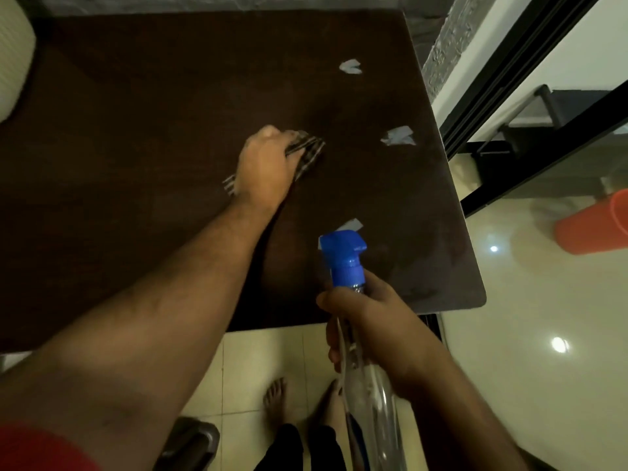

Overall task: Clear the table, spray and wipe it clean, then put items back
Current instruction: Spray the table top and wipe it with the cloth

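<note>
My left hand (263, 163) grips a striped dark cloth (307, 151) and presses it on the middle of the dark brown table (119, 130). My right hand (370, 326) holds a clear spray bottle (370, 399) with a blue trigger head (343, 258) above the table's near right edge. Three white paper scraps lie on the right part of the table: one at the far side (350, 67), one mid-right (398, 136), one near the spray head (351, 226).
A pale cushion or chair (13, 56) sits at the far left. An orange bucket (593, 226) lies on the shiny tiled floor to the right. A black-framed glass door (530, 96) stands beside the table. My bare feet (275, 399) are below.
</note>
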The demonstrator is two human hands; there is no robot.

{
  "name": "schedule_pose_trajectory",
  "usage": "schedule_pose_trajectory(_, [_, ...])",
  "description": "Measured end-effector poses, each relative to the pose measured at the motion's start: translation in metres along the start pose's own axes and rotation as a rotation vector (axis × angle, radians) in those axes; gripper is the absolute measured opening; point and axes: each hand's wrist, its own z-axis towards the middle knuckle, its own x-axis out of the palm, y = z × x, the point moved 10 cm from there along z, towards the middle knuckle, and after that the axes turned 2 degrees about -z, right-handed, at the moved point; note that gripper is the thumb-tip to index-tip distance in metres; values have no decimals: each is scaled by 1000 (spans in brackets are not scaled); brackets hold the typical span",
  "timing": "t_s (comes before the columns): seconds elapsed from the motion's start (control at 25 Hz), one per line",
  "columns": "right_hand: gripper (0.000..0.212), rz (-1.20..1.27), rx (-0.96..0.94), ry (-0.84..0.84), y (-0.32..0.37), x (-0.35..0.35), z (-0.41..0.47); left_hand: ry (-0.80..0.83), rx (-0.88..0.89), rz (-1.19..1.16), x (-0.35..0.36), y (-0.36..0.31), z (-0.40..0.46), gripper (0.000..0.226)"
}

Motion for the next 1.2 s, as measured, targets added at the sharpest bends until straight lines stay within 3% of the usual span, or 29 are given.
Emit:
schedule_pose_trajectory(0.16, [27,16,22,-29,-7,11,-16,177,153,-103,-2,-26,-91,23])
schedule_pose_trajectory(0.36, [32,73,70,-78,-18,7,-33,194,201,-108,-36,-1,-184,25])
schedule_pose_trajectory(0.56, [31,99,92,-142,-30,-4,-34,238,215,-103,-16,-18,-151,20])
schedule_pose_trajectory(0.68, [35,65,89,-150,-34,-7,-34,164,109,-110,8,-38,-89,27])
schedule_pose_trajectory(0.8, [26,7,54,-165,-27,-13,-36,113,71,-97,15,-47,-64,25])
schedule_pose_trajectory(1.04, [23,-20,49,-118,-27,-17,-45,333,237,-137,11,-73,-169,16])
schedule_pose_trajectory(1.2, [33,-31,91,-28,-38,-20,-55,362,334,-91,-7,-57,-211,27])
